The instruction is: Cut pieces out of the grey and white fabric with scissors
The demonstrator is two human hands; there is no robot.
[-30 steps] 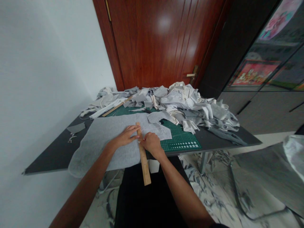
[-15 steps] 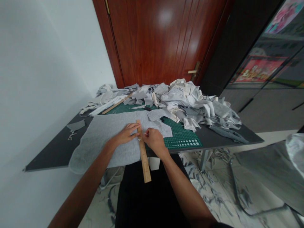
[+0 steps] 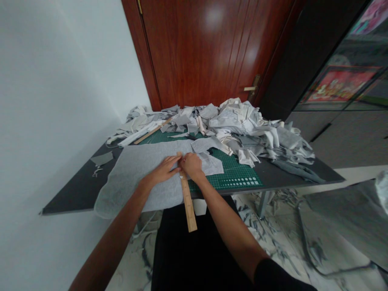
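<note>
Wooden ruler [image 3: 187, 198] lying lengthwise toward the body, overhanging the table [image 3: 72, 194] edge, atop grey felt sheet [image 3: 136, 173]. Left hand [image 3: 163, 170] flat, pressing just left of it; right hand [image 3: 190, 165] curled at its far end, grip hidden.

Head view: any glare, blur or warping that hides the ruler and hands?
Head view: glare only on the door; wide-angle warping bends the edges; the ruler, left hand and right hand on the grey cloth are evenly lit, slightly soft.
</note>
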